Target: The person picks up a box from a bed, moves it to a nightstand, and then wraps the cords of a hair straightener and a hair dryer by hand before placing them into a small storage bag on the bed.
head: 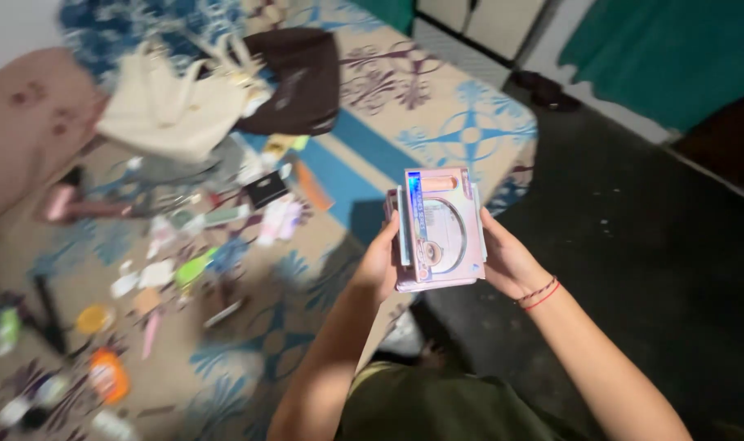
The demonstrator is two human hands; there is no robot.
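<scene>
I hold a stack of pink flat packets (439, 230) up between both hands, above the patterned bed's near edge: my left hand (378, 263) grips its left side, my right hand (507, 260) its right. Small cosmetics (184, 245) lie scattered over the bed (462, 122), well apart.

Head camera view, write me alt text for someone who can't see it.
Both hands, left hand and right hand, hold a flat pink box above a patterned bedspread. Small items lie scattered beside a cream bag and a dark brown bag.
</scene>
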